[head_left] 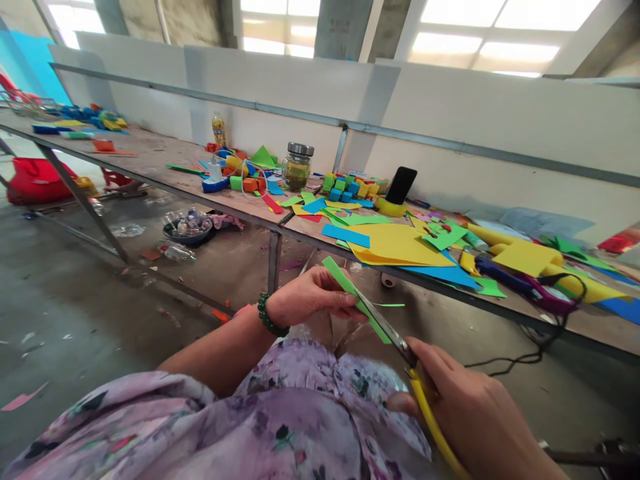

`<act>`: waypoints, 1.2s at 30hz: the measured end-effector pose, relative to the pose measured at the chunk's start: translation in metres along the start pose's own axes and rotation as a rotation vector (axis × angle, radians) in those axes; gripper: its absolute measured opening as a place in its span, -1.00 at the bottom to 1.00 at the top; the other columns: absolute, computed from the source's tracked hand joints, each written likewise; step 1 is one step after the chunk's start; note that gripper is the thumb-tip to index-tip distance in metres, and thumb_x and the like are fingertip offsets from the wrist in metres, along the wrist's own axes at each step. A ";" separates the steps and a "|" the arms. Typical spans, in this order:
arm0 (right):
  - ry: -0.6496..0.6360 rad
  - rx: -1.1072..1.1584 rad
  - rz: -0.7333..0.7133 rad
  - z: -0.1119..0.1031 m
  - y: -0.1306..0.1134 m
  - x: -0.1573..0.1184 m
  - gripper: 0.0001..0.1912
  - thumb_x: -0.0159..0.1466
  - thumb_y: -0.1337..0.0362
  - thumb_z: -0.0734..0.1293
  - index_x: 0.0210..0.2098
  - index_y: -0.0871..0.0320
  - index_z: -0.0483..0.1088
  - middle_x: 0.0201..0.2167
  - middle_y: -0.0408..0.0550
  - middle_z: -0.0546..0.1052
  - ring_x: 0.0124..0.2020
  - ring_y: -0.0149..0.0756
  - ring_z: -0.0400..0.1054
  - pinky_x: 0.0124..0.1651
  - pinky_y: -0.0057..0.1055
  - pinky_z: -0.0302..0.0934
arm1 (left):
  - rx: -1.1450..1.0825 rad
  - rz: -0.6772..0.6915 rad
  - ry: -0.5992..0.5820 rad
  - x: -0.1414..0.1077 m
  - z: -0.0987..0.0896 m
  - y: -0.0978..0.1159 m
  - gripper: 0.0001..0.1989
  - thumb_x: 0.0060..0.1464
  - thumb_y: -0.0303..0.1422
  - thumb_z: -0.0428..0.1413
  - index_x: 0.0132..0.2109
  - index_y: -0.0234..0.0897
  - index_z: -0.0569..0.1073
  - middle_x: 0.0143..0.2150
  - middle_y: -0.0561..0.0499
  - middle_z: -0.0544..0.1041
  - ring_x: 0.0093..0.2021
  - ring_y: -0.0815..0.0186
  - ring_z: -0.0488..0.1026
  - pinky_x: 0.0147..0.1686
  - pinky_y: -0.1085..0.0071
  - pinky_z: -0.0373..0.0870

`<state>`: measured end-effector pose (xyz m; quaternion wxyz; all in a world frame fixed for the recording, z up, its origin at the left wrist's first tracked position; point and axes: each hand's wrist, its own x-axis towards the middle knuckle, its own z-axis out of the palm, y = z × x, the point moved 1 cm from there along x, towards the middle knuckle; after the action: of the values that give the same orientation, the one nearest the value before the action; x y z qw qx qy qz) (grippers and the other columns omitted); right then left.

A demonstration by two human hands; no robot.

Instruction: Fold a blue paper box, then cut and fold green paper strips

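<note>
My left hand point(327, 293), with a green bead bracelet point(270, 315) on the wrist, pinches a narrow green strip point(377, 323) above my lap. Yellow-handled scissors point(425, 400) are gripped in my right hand point(450, 393). Their blades lie along the strip, close to my left fingertips, and a thin green sliver point(393, 305) sticks out beside them. Just beyond my hands, a blue strip point(346, 235) and large yellow sheets point(397, 245) lie at the table's near edge.
On the long table point(245, 208) stand a lidded glass jar point(297, 167), a phone point(401, 185) and small coloured blocks point(345, 187). A purple tool point(530, 288) with a black cord lies at the right. Beneath the table is a basin of plastic bottles point(187, 227).
</note>
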<state>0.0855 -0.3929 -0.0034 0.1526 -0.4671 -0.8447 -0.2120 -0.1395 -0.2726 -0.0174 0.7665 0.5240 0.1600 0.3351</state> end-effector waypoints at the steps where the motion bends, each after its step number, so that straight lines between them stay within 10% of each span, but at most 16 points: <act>1: -0.001 -0.001 0.000 0.000 0.000 0.001 -0.41 0.32 -0.16 0.04 -0.14 0.24 0.35 -0.40 0.04 0.57 -0.66 -0.31 0.43 -0.69 -0.43 0.23 | 0.009 0.000 -0.004 0.000 -0.001 0.001 -0.73 -0.12 -0.26 0.35 -0.33 -0.37 0.52 -0.33 -0.06 0.61 -0.32 0.30 0.59 -0.34 0.54 0.45; 36: -0.016 -0.024 -0.042 -0.002 -0.002 0.004 -0.40 0.30 -0.18 0.07 -0.13 0.25 0.35 -0.42 0.04 0.57 -0.67 -0.29 0.43 -0.70 -0.42 0.23 | -0.006 -0.027 -0.016 0.001 0.000 -0.005 -0.70 -0.15 -0.31 0.37 -0.37 -0.35 0.42 -0.35 -0.02 0.61 -0.33 0.29 0.60 -0.38 0.55 0.47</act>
<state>0.0822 -0.3918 -0.0004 0.1357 -0.4527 -0.8531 -0.2213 -0.1370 -0.2736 -0.0216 0.7739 0.5220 0.1598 0.3210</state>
